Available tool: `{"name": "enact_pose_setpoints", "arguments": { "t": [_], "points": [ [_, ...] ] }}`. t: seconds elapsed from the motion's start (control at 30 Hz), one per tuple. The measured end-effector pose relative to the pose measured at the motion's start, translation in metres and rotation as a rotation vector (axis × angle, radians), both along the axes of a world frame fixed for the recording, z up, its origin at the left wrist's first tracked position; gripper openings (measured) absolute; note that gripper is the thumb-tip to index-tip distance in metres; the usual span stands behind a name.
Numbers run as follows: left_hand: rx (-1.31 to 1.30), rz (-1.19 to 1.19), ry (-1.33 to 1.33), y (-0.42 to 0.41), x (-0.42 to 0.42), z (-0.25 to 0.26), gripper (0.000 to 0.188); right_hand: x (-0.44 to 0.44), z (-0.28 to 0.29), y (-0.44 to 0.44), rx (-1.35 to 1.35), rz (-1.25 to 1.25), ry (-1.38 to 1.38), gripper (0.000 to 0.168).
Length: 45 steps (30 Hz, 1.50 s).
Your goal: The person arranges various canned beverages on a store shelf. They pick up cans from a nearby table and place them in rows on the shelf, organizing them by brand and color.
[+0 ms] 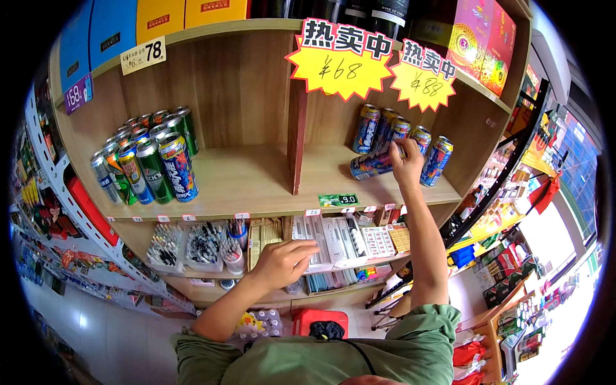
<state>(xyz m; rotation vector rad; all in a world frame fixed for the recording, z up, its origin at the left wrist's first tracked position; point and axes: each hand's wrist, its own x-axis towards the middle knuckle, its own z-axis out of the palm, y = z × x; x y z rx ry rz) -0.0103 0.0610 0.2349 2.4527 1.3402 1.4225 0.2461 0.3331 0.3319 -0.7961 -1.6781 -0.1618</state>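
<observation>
My right hand [408,161] is on the upper end of a blue, colourful drink can [371,164], which leans steeply to the left above the right compartment's shelf. Its fingers hide the can's top. Behind it, several upright cans of similar blue and yellow design [366,129] stand in a loose row, and another can [437,161] stands to the right of my wrist. My left hand [284,262] hovers before the lower stationery shelf, fingers loosely bent and thumb a little apart, with nothing visible in it.
A wooden divider [297,144] splits the shelf [231,173]. On the left stands a cluster of mixed cans [154,168]. Starburst price signs [341,62] hang from the upper board. Below are pen tubs [204,248] and boxes [378,240]; a red stool [320,321] stands on the floor.
</observation>
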Motion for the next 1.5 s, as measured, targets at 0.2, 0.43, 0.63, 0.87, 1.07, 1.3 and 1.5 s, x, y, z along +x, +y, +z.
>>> {"name": "enact_pose_setpoints", "arguments": {
  "t": [0.2,0.43,0.63,0.87,1.07,1.3,1.5],
  "points": [
    [0.015,-0.015,-0.047,0.009,-0.003,0.007,0.021,0.017,-0.008,-0.036,0.132,0.273,0.39,0.012],
    [-0.343,-0.342,-0.475,0.007,-0.012,0.019,0.083,-0.017,0.014,-0.123,0.228,0.728,0.293,0.026],
    [-0.481,-0.502,-0.815,-0.012,-0.015,0.012,0.093,-0.086,0.014,-0.168,0.13,0.985,-0.026,0.036],
    [-0.126,-0.13,-0.916,-0.028,-0.053,0.017,0.075,-0.165,0.009,-0.192,-0.608,1.107,0.174,0.079],
    [-0.109,0.115,-0.808,-0.024,-0.095,0.01,0.085,-0.234,0.032,-0.16,-0.559,1.113,0.121,0.066],
    [0.12,0.463,-0.499,-0.067,-0.161,0.036,0.069,-0.324,0.048,-0.105,-0.572,1.217,-0.031,0.072],
    [0.28,0.719,0.159,-0.075,-0.197,0.109,0.071,-0.383,0.03,-0.067,-0.675,1.259,-0.175,0.071]
  ]
}}
